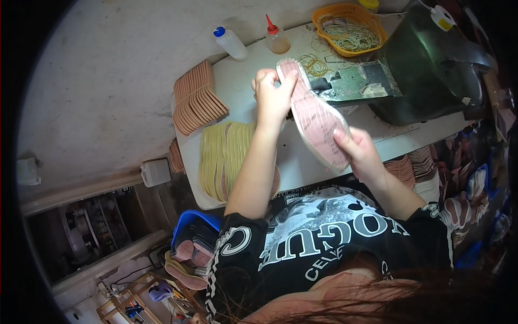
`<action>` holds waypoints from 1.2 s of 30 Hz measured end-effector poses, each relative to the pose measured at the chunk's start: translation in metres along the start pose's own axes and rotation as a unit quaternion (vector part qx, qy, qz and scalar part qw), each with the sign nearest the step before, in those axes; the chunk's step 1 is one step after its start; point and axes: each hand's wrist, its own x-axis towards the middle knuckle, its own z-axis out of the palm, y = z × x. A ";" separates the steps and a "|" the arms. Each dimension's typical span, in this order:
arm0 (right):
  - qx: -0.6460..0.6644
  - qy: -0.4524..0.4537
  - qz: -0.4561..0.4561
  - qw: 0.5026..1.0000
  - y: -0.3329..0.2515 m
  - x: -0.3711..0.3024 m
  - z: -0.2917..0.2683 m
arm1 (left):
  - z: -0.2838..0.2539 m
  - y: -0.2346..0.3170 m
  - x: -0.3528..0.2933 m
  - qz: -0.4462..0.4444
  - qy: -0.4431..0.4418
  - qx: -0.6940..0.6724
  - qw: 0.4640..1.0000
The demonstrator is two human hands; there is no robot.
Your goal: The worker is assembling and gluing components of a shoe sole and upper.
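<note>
Between my two hands a pink shoe insole (319, 120) with a pale stitched-looking rim is held up over the white table (253, 81). My left hand (276, 93) grips its narrow upper end, thumb lying on the pink face. At the wide lower end my right hand (357, 148) is closed on the edge, with its thumb on the same face. Fingers behind the piece are partly hidden. Just past it lies the flat green metal bed (350, 81) of a dark green machine (431, 70). Left of my left forearm stands a row of yellow-green soles (221, 156).
Bundled tan insoles (197, 97) stand at the table's left. Behind are a blue-capped bottle (232, 44), a red-tipped bottle (277, 39) and an orange basket (353, 29) of elastic bands. A blue bin (197, 220) of soles is lower left; more stacked soles (402, 171) are on the right.
</note>
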 end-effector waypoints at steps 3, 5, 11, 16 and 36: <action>0.030 -0.017 0.007 0.999 -0.013 0.023 0.007 | -0.002 -0.019 0.030 -0.005 -0.019 0.087 0.996; 0.009 -0.035 0.019 0.999 -0.010 0.042 0.018 | -0.010 -0.055 0.044 -0.073 -0.048 0.042 0.995; -0.337 -0.154 -0.143 0.918 0.011 0.000 0.032 | -0.062 -0.010 -0.035 -0.108 -0.017 -0.268 0.957; -0.409 -0.155 -0.109 0.893 0.033 -0.009 0.026 | -0.089 -0.010 -0.080 -0.090 -0.036 -0.174 0.980; -0.348 -0.141 0.037 0.926 0.117 0.017 0.010 | -0.093 -0.005 -0.188 -0.206 -0.049 0.135 0.968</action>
